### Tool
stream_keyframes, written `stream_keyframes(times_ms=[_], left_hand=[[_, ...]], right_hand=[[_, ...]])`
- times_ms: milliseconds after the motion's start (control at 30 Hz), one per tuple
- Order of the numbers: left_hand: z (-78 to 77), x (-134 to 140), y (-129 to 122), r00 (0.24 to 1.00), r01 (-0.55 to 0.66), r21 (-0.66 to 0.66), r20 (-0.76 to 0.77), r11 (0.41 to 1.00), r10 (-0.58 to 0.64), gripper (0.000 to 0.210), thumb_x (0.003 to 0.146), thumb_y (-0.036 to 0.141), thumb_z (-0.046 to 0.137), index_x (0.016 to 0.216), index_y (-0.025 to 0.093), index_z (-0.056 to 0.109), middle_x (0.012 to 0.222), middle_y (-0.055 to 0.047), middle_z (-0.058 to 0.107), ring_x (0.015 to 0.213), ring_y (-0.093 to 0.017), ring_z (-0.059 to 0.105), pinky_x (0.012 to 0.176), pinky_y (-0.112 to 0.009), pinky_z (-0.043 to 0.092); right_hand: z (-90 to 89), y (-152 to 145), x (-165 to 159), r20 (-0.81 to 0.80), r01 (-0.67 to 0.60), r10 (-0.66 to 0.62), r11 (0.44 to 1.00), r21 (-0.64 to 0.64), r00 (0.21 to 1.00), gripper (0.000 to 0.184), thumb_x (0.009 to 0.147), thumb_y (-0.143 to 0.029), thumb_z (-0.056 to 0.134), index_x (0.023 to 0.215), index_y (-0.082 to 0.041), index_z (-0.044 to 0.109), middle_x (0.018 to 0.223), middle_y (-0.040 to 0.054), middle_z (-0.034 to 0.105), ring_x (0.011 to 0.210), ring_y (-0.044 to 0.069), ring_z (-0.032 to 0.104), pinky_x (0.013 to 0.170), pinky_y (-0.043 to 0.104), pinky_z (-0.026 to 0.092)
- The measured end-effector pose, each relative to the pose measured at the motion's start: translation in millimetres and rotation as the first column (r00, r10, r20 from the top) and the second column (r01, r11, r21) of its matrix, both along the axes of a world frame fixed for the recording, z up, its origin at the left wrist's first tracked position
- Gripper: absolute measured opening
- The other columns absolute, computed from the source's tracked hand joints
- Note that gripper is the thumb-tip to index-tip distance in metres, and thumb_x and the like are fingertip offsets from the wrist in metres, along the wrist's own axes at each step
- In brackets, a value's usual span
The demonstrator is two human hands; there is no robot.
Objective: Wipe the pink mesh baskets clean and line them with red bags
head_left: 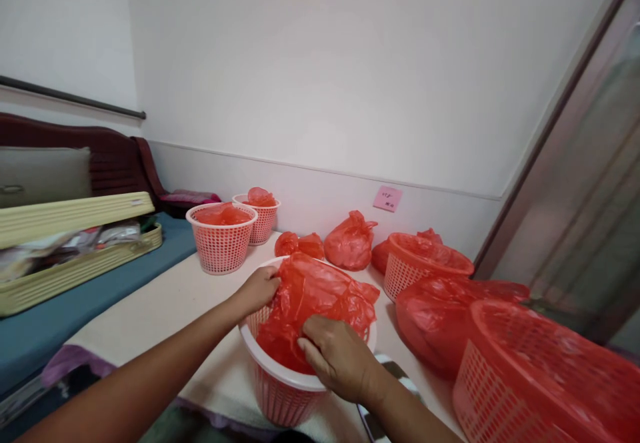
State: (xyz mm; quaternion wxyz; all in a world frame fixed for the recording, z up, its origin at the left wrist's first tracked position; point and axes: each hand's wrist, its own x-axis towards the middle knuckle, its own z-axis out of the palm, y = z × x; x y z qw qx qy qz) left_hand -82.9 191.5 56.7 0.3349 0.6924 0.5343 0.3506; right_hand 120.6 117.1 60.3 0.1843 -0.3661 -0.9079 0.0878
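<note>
A white-rimmed plastic basket (287,396) stands at the front edge of the table, a red plastic bag (320,290) spread loosely inside it and bunched up above its rim. At the basket's left rim, my left hand (259,290) is closed on the bag's edge. My right hand (340,353) is curled over the near right side of the basket, its fingers pinching the red bag. The bottom of the bag is hidden inside the basket.
Two white-rimmed baskets (223,246) with red bags stand at the back left. A tied red bag (350,240) sits by the wall. Red-lined baskets (500,370) and a full red bag (440,316) crowd the right. A yellow case (75,263) lies half open on the left.
</note>
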Motion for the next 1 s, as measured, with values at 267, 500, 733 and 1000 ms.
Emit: stream_keyframes(times_ms=[267, 500, 733, 1000], left_hand=[[3.7, -16, 10, 0.999, -0.042, 0.002, 0.005, 0.999, 0.042, 0.02, 0.094, 0.024, 0.047, 0.107, 0.013, 0.057, 0.081, -0.003, 0.065, 0.064, -0.014, 0.064, 0.06, -0.031, 0.055], [26.0, -8, -33, 0.922, 0.261, 0.462, -0.38, 0.848, -0.076, 0.058, 0.081, 0.005, 0.041, 0.133, 0.029, 0.048, 0.139, -0.006, 0.05, 0.123, -0.023, 0.052, 0.097, -0.037, 0.044], [17.3, -2, -27, 0.664, 0.629, 0.302, -0.688, 0.716, -0.293, 0.045, 0.073, 0.004, 0.05, 0.11, 0.025, 0.062, 0.108, -0.004, 0.066, 0.082, -0.02, 0.064, 0.065, -0.028, 0.043], [22.0, -41, -28, 0.769, 0.532, 0.341, -0.579, 0.775, -0.272, 0.018, 0.076, 0.003, 0.043, 0.075, 0.02, 0.045, 0.084, -0.001, 0.049, 0.075, -0.016, 0.048, 0.066, -0.028, 0.034]], right_hand=[[0.0, 4, 2, -0.057, -0.015, 0.013, 0.999, -0.047, 0.998, 0.021, 0.094, -0.026, 0.047, 0.074, -0.019, 0.049, 0.074, -0.0023, 0.056, 0.067, 0.01, 0.047, 0.062, 0.023, 0.029], [1.0, 5, 1, -0.04, -0.068, 0.066, 0.995, -0.069, 0.997, 0.02, 0.092, -0.024, 0.048, 0.073, -0.02, 0.046, 0.073, -0.0036, 0.054, 0.065, 0.009, 0.045, 0.061, 0.022, 0.028], [0.1, 6, 2, -0.093, -0.057, 0.046, 0.99, -0.125, 0.995, 0.018, 0.088, -0.016, 0.049, 0.07, -0.019, 0.046, 0.073, -0.0037, 0.054, 0.066, 0.009, 0.048, 0.063, 0.021, 0.031], [-8.8, 13, 1, -0.144, 0.123, -0.148, 0.978, -0.167, 0.979, 0.01, 0.088, -0.02, 0.048, 0.081, -0.021, 0.055, 0.085, -0.0001, 0.06, 0.079, 0.013, 0.054, 0.071, 0.024, 0.035]])
